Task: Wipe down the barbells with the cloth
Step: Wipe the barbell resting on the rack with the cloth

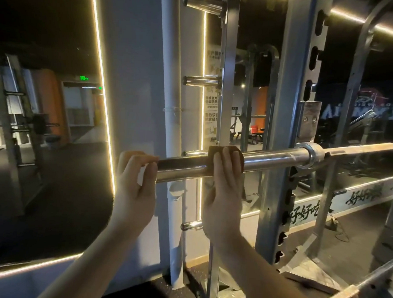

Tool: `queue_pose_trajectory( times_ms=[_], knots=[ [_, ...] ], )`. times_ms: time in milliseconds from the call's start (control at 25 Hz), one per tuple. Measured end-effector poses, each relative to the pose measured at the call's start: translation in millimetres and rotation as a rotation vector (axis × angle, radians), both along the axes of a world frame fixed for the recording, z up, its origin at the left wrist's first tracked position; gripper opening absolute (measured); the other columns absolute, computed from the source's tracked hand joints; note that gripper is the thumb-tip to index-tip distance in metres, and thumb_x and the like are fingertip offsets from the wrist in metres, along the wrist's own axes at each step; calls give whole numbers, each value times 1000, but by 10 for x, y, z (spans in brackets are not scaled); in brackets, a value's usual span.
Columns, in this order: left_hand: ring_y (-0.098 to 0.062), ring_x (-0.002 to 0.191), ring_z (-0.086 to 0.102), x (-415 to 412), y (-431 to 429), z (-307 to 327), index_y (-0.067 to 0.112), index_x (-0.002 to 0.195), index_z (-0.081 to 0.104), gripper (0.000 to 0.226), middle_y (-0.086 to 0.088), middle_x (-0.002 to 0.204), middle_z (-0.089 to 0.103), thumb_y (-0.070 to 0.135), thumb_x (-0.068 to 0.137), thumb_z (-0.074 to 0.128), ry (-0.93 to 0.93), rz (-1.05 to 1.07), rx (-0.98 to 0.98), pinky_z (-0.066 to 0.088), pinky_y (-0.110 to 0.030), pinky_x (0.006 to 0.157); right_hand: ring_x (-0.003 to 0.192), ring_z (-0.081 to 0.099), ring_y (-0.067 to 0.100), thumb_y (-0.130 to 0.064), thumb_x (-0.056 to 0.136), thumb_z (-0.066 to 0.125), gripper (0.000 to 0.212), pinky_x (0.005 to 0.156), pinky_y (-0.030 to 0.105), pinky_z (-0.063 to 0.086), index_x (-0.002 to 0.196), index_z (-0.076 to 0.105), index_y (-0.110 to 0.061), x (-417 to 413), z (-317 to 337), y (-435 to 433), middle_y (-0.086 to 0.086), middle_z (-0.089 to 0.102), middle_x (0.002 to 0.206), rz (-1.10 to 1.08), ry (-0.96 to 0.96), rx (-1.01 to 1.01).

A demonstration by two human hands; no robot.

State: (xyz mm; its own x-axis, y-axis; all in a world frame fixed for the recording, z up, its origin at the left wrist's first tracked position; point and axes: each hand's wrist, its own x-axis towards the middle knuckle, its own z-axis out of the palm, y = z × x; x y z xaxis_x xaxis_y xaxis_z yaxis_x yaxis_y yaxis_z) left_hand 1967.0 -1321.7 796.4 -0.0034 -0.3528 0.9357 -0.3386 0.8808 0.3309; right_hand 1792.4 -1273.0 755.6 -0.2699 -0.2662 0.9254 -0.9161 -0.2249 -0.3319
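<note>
Barbell (270, 158) sleeve is gleaming chrome; your right hand (225, 193) is pressing the brown cloth (216, 150) around it, left hand (134, 186) fingers curling over its end.

Shiny steel barbell (270, 158): thin shaft runs off the right frame edge; far end unseen. Sleeve tip at left hidden behind the curled fingers of the left hand (136, 180). Dark brown cloth (225, 153): mostly covered by the right hand (225, 196); only the top fold and right edge show, and the part under the palm is perhaps wrapped around the bar. White wall poster with printed characters (210, 113): half hidden by grey metal rack upright (225, 93), text too small to read. Both forearms cut by bottom edge.
</note>
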Motion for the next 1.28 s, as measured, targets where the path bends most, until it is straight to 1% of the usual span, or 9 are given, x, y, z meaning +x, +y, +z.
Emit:
queue_pose_trajectory(
  times_ms=[120,240,400,520,720,880,1000,1080,1280],
  knots=[
    [11,97,47,16,122,45,2,96,64,29,-5,94,54,11,106,39,44,-81,0,30,0,86,154,23,36,-3,99,44,57,124,18,11,155,38,-8,714,-157,-158,14,33,163,151,128,-1],
    [6,97,46,53,139,52,11,95,62,39,2,93,55,31,107,31,86,-97,67,34,-11,88,153,27,30,-3,100,53,58,123,31,28,154,35,-12,693,-214,-231,10,33,164,248,310,-50],
    [-6,106,41,-59,127,104,18,100,63,12,4,106,55,24,99,53,-54,152,-37,31,-35,93,153,29,26,14,87,53,71,109,22,44,151,42,-15,-43,-85,-79,3,34,163,228,338,-70],
    [-28,108,45,-273,160,168,20,92,67,12,1,104,59,31,89,64,-281,403,-172,28,-42,92,153,30,23,2,89,58,65,116,34,38,150,45,-13,-845,62,18,1,39,160,66,190,26],
    [-26,106,42,-492,267,209,23,88,65,12,4,99,58,34,89,70,-377,496,-78,30,-50,96,152,29,15,7,86,65,70,124,40,30,150,46,-14,-2021,222,180,1,44,156,-127,-100,86],
    [-29,106,45,-493,260,178,20,90,63,17,1,100,57,36,87,61,-365,490,-111,29,-46,94,157,11,12,5,89,60,75,127,44,21,157,35,-16,-1418,192,108,-5,30,165,-131,-294,52],
    [-30,107,44,-514,270,147,19,94,62,19,-1,104,56,36,86,62,-360,475,-135,27,-45,93,157,8,11,-5,92,54,70,126,33,16,157,33,-19,-935,-14,199,-6,25,167,11,-23,147],
    [-32,108,45,-521,274,145,18,96,62,20,-3,106,57,35,86,62,-355,483,-143,28,-46,94,156,15,10,-4,93,58,68,125,32,21,156,36,-19,-1221,-1,263,-6,28,165,57,77,144],
    [-32,107,45,-529,295,172,16,95,63,21,-4,105,57,35,86,61,-373,485,-150,29,-47,94,156,13,8,7,91,60,79,124,46,28,159,30,-17,-1890,179,277,-5,28,166,-60,-364,104]
  ],
)
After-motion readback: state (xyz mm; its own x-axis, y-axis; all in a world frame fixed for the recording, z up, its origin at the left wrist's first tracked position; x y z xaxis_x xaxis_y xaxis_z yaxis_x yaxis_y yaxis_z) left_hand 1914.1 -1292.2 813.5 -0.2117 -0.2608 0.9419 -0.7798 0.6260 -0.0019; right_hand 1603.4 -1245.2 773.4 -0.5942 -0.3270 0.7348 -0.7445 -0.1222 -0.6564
